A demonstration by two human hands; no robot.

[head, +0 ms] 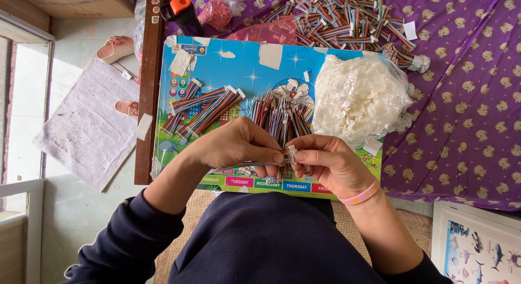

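1. Navy sleeves and torso fill the lower frame, closest to the lens; a pink wristband [362,195] sits on the right wrist.
2. Left hand [233,145]: grip closed, thumb and forefinger pinched on a flat multicolour ribbon cable [247,166], near its right end.
3. Right hand [328,162]: grip closed on a small white connector [292,154]. Fingertips of both hands meet at this point.
4. Key relation: connector sits at the cable's right end, between the two pinches. Cable long axis runs approx. left-right, slightly downward to the left, with the free tail trailing under the left hand. Connector end points toward the right hand; right hand is the nearer one to the connector.
5. Whether the connector is fully seated on the cable: cannot tell, fingers cover the joint.
6. Both hands are held just above a blue cartoon board [244,61], which serves as the surface.
7. On the board: loose cable bundle [279,113] directly behind the hands; two flat cable sets [203,107] to the left; clear bag of white connectors [361,97] to the right.
8. Further back, on the purple cloth [472,88]: heap of finished cables [342,18], black bottle w/ orange cap [182,13].
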